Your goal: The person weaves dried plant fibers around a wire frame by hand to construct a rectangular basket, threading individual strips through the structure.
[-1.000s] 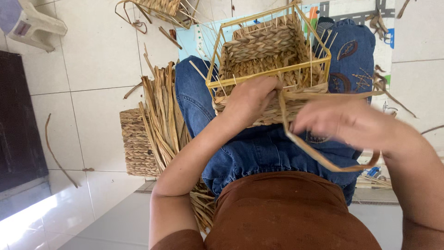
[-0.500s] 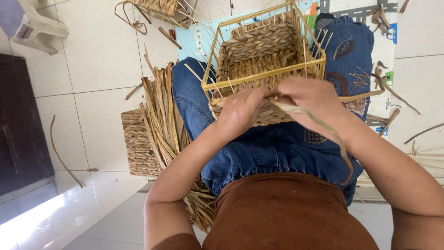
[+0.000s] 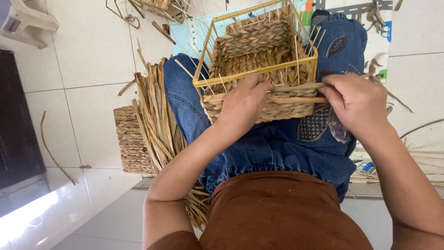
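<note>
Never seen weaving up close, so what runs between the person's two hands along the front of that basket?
In the head view, a flat dried-grass strand stretches from the left hand to the right hand, lying against the woven basket wall just below its yellow wire frame.

Left hand (image 3: pixel 243 104): palm down, fingers curled forward, fingertips (image 3: pixel 263 85) pressing down, thumb tucked beneath on near side. Wrist straight, forearm bare, running back and down to bent elbow at lower left. Right hand (image 3: pixel 356 104): back of hand up, fingers bent inward toward left hand, thumb and forefinger pinched shut. Wrist slightly flexed, forearm bare, angling back to lower right edge. Hands level with each other, apart, not touching. Both elbows spread outward from torso.
</note>
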